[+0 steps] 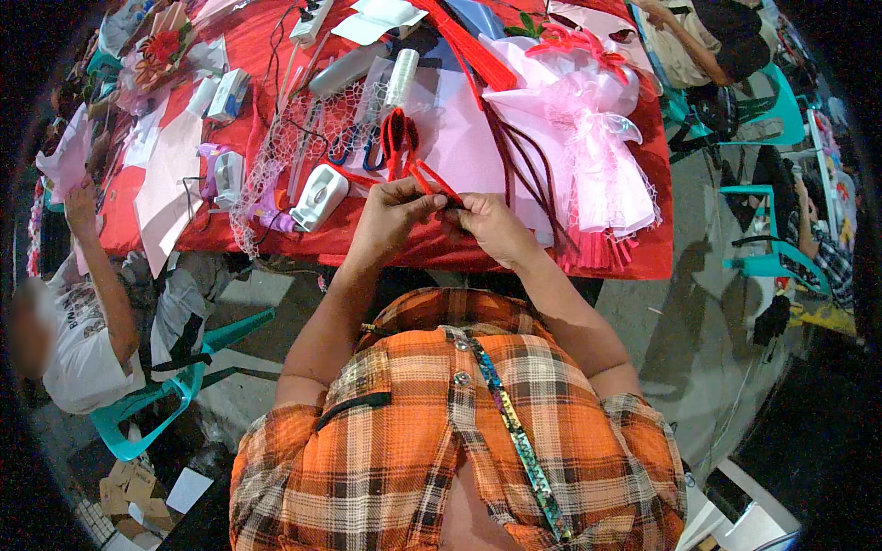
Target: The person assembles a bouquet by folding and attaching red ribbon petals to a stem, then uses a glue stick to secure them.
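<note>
Above the near edge of the red-covered table, my left hand (403, 206) and my right hand (493, 224) meet, fingertips almost touching. Both pinch red pipe cleaners (433, 180), whose ends stick up between the fingers. Just beyond my left hand lie looped dark red pipe cleaners (400, 136). Scissors with blue handles (373, 153) rest beside them. A white tape dispenser (321, 196) is left of my left hand. Right of my hands, long dark red stems (527, 158) lie on pink wrapping paper (468, 138), next to a pink wrapped bouquet (599, 151).
Purple glue guns (275, 215), white netting (258, 179), a small box (229, 95) and a clear roll (402, 77) lie on the table. A red pipe cleaner bundle (482, 58) is at the back. A person (89, 330) sits at left beside a teal chair (148, 413); others are at right.
</note>
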A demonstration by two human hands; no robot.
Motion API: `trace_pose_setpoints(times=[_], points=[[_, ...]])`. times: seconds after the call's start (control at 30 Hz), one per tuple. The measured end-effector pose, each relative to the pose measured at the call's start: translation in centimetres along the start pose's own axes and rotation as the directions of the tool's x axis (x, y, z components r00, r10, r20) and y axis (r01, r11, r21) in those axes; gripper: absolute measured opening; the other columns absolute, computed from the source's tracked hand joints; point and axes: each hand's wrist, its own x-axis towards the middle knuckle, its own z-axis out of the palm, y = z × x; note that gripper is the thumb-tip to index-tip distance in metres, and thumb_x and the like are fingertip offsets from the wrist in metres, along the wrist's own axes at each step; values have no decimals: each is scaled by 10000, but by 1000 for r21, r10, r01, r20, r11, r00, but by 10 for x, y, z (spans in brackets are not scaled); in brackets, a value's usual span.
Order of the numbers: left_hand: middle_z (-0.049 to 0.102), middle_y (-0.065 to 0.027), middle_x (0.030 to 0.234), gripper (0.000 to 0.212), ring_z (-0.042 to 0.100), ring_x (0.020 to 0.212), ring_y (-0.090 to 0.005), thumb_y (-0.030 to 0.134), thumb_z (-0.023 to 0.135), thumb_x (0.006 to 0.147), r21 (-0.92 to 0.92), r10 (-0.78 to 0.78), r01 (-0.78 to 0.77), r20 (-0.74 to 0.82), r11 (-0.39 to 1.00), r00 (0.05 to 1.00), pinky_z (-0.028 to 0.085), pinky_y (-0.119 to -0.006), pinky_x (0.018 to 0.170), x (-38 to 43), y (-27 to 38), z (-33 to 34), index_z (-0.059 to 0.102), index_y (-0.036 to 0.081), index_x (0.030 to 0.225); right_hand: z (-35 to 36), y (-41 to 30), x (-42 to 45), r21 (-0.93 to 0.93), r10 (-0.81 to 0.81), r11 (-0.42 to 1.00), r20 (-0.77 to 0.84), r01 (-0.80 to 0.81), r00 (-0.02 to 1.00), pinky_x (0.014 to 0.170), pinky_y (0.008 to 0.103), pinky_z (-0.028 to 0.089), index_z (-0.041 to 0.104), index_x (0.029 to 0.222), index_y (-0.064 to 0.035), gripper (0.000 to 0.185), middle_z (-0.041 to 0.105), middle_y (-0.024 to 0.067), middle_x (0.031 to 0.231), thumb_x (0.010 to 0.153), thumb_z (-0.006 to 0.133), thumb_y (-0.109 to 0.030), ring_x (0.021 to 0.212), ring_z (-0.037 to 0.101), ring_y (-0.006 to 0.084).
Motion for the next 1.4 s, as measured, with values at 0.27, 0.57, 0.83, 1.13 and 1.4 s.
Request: trace_pose_setpoints(times=[0.27, 0.57, 0.83, 1.13, 1.4], points=[[626, -9, 753, 122, 545, 670, -67, 51, 645, 768, 46, 88, -91, 49, 995, 995, 441, -214, 624, -1, 11, 2, 634, -10, 874, 1, -12, -4, 87, 47, 995, 63, -52, 997, 610, 202, 402, 600, 986, -12, 183, 561, -37, 753, 870, 459, -28, 643, 489, 55], [629, -22, 772, 140, 563, 703, -76, 102, 639, 785, 81, 27, -33, 71, 996, 997, 452, -216, 644, 1, 4, -5, 626, -15, 859, 4, -1, 2, 115, -107, 989, 118, 94, 987, 752, 267, 449, 571, 1039, 21, 227, 626, 42, 892, 851, 451, -20, 773, 561, 106], [596, -7, 670, 105, 499, 585, -54, 107, 623, 796, -50, 69, -70, -23, 996, 997, 386, -206, 542, 2, 0, 1, 628, 3, 810, 15, 1, 2, -584, -417, 765, -129, 271, 900, 771, 290, 436, 483, 1124, 5, 257, 584, 118, 950, 875, 436, -36, 870, 552, 185], [604, 1, 681, 102, 505, 592, -49, 106, 644, 788, -22, 135, -138, -88, 990, 987, 398, -204, 549, -1, -12, 5, 633, 5, 798, -8, -11, 5, -241, -197, 954, -50, 180, 979, 737, 269, 456, 601, 1026, 24, 233, 644, 136, 864, 814, 578, -70, 768, 603, 185], [587, -12, 721, 121, 500, 643, -70, 117, 690, 746, 67, 92, -91, -6, 994, 996, 401, -218, 601, -5, -4, 4, 658, 5, 776, -25, -3, 9, 234, -31, 972, 240, -27, 970, 694, 195, 417, 622, 985, 35, 245, 626, 10, 843, 792, 635, -116, 756, 532, 74]])
